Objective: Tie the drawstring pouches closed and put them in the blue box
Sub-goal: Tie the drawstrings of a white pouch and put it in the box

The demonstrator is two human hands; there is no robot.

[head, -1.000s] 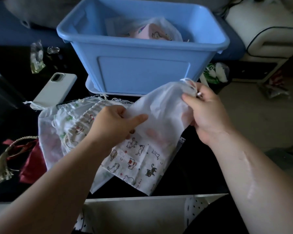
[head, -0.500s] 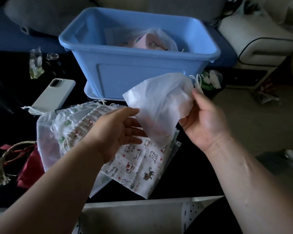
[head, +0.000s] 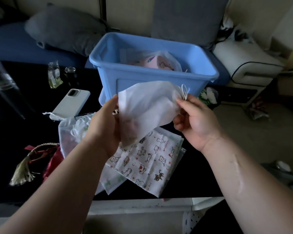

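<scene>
Nearest the camera, a pale ledge (head: pixel 134 206) runs along the front edge of the dark table (head: pixel 15 132). Just past it lies a flat cat-print pouch (head: pixel 147 157), white with small cartoon cats and red specks; the tiny red marks on it are too small to read. It rests on other flat fabric pieces, one with faint green shapes. To its left sits a sheer pouch (head: pixel 69 130) with a gathered mouth, and further left a red cloth (head: pixel 51 159) with an olive tassel (head: pixel 22 173).

Above this pile, both hands hold a white pouch (head: pixel 147 105) clear of the table. It is thin, plain and slightly see-through, crumpled, with no print visible. The left hand (head: pixel 107 130) grips its lower left part, thumb up along the edge, fingers showing dimly through the fabric. The right hand (head: pixel 193 119) pinches the bunched mouth at the upper right, where thin white drawstring loops (head: pixel 184 92) stick up past the fingertips. The pouch stretches between the two hands.

Left of the hands, a phone (head: pixel 71 103) in a pale case lies camera side up, with a small clear packet (head: pixel 54 76) beyond it.

Directly behind the held pouch stands the blue box (head: pixel 142 76). Inside it lies a pink pouch (head: pixel 157 62) with a cartoon drawing, partly under clear wrapping. A sofa with a grey cushion (head: pixel 66 29) lies beyond.
</scene>
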